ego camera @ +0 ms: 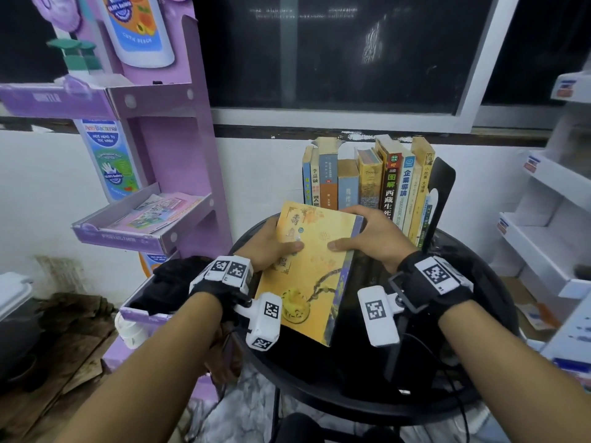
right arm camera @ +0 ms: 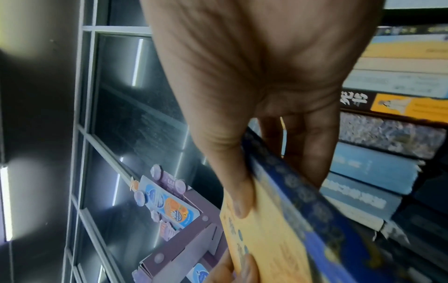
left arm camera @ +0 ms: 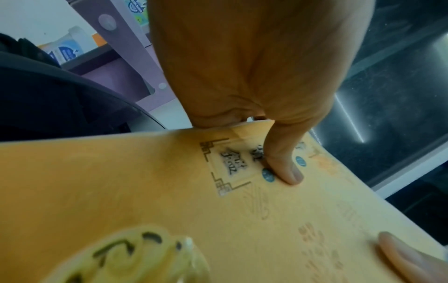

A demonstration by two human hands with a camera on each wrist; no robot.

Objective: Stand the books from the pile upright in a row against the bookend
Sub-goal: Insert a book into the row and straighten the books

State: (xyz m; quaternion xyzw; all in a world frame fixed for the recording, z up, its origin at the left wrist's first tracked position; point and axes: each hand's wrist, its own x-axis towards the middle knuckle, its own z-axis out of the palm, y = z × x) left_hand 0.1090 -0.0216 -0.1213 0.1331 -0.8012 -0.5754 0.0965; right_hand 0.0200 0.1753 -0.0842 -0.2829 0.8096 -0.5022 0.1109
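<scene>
Both hands hold a yellow book (ego camera: 315,270) with a blue spine above the round black table (ego camera: 367,401). My left hand (ego camera: 271,246) grips its left edge, thumb (left arm camera: 288,172) on the cover (left arm camera: 145,191), fingers hidden beneath. My right hand (ego camera: 367,235) grips the far right corner over the spine (right arm camera: 303,201), thumb (right arm camera: 242,201) on the cover. Behind stands a row of upright books (ego camera: 367,180), the rightmost one leaning against a black bookend (ego camera: 441,187). The row's spines (right arm camera: 378,168) show beside my right hand.
A purple cardboard display stand (ego camera: 160,155) with shelves rises left of the table. White shelving (ego camera: 550,225) stands at the right. A dark window (ego camera: 335,52) and white wall lie behind the books. A black cable (ego camera: 454,372) hangs from my right wrist over the table.
</scene>
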